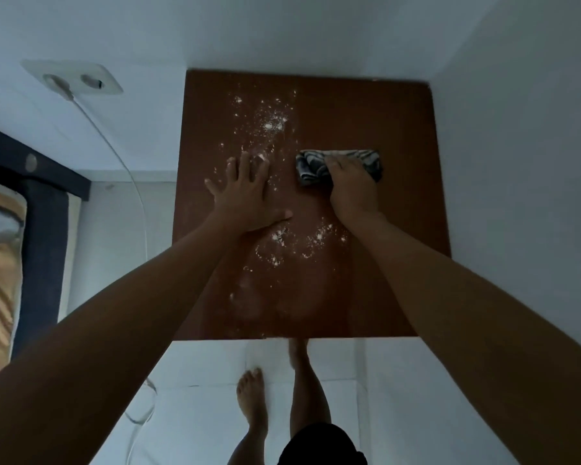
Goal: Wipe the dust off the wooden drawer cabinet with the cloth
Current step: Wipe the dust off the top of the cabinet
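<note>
The brown wooden cabinet top (383, 112) fills the middle of the view, seen from straight above. White dust (272, 124) is scattered over its left half, and another patch of dust (302, 239) lies nearer to me. My right hand (351, 189) presses down on a crumpled grey patterned cloth (312, 166) at the centre right of the top. My left hand (245, 193) lies flat on the wood with fingers spread, on the dusty part, holding nothing. The right half of the top looks free of dust.
White walls close in behind and to the right of the cabinet. A wall socket (74, 78) with a white cable (128, 169) hangs at the left. A dark bed frame (44, 229) stands at the far left. My bare feet (252, 394) stand on white floor tiles.
</note>
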